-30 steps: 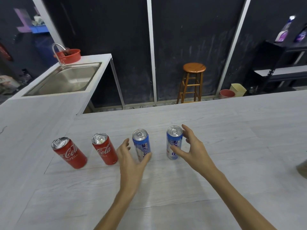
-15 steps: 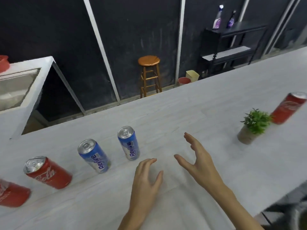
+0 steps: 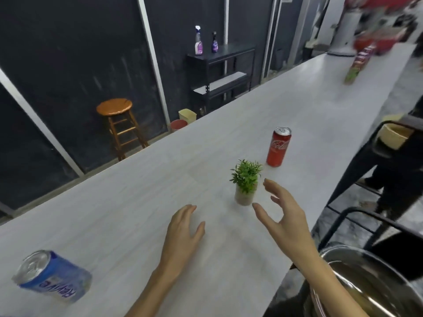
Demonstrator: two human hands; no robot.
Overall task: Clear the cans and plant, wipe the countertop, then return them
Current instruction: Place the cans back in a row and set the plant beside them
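Observation:
A small green plant (image 3: 246, 181) in a pale pot stands upright on the white countertop (image 3: 128, 202). Just right of it and a little nearer, my right hand (image 3: 285, 219) is open and curved toward the pot, not touching it. My left hand (image 3: 184, 232) hovers flat and empty over the counter, left of the plant. A red Coca-Cola can (image 3: 278, 146) stands behind the plant to the right. A blue Revive can (image 3: 53, 275) shows at the lower left, blurred.
A metal bowl (image 3: 370, 282) sits off the counter's near right edge, beside black chair frames (image 3: 357, 170). A tall carton (image 3: 358, 65) stands at the counter's far end. Beyond the counter are a wooden stool (image 3: 119, 124) and a black shelf (image 3: 219, 74) with spray bottles.
My view has swung right: the row of cans slid off to the left. Both hands left the blue cans and moved right; my right hand now sits beside the plant.

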